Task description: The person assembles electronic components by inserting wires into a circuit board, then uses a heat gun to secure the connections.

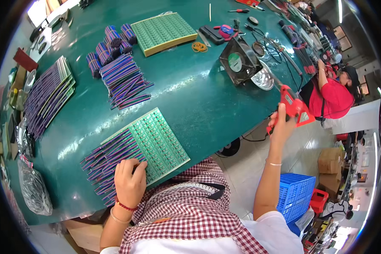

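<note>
My right hand [281, 126] is wrapped round the handle of a red soldering gun [291, 103], held out past the table's right edge. Its front end points up toward a shiny metal dish [264, 77]. In front of me lies a green circuit board panel [161, 142] with rows of small parts. Bundled purple, blue and dark wires [108, 154] cover its left side and stick out beyond it. My left hand [130, 180] rests over these wires at the panel's near part, fingers curled in. What its fingertips pinch is hidden.
A black boxy fan [240, 62] stands beside the dish. Loose wires [122, 80] and tied wire bundles [102, 53] lie beyond the panel. A stack of panels [165, 34] sits farther back; a wired stack [51, 95] lies left. A person in red [332, 95] works at right.
</note>
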Demonstrator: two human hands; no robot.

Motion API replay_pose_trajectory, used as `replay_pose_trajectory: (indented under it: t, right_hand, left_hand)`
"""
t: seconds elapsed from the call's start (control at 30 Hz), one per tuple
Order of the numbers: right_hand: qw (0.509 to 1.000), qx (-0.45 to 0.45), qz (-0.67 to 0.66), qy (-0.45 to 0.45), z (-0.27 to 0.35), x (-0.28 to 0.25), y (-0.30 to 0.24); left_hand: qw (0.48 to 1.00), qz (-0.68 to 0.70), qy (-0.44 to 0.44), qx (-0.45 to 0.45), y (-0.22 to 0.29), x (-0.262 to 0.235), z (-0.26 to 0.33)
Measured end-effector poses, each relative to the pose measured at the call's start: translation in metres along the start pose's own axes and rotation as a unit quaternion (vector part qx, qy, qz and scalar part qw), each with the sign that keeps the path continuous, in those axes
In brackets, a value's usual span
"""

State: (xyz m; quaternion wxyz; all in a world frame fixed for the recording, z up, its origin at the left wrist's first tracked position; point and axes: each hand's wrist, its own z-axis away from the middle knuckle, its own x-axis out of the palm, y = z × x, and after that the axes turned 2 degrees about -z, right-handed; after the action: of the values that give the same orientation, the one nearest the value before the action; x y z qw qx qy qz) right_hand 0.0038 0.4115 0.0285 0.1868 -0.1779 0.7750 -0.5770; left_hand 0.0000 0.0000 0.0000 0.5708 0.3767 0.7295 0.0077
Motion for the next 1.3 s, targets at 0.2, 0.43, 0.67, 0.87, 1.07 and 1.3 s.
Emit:
replay_pose_trajectory:
  t: [0.2,0.43,0.67,0.87,1.07,1.3]
  right_hand:
    - [0.997,-0.02,-0.072,0.008,-0.008,0.011,-0.005]
    - [0.997,0.04,-0.057,0.037,0.012,-0.006,-0.016]
    - [0.987,0.004,-0.153,0.044,0.047,-0.005,-0.024]
    - [0.99,-0.031,-0.125,0.05,0.055,-0.021,-0.039]
    - [0.992,-0.02,-0.123,0.035,0.057,-0.024,-0.033]
    - [0.988,-0.017,-0.15,0.017,0.073,0.001,-0.049]
  left_hand:
    - [0.999,-0.054,0.005,0.0,0.013,-0.01,0.001]
    - [0.995,-0.069,0.046,0.051,0.007,-0.03,-0.052]
    - [0.969,-0.175,0.135,0.11,-0.063,0.022,-0.166]
    - [0.943,-0.306,0.074,0.104,-0.073,0.048,-0.162]
    - [0.956,-0.265,0.07,0.1,-0.068,0.044,-0.157]
    - [0.951,-0.284,0.024,0.117,-0.072,0.038,-0.151]
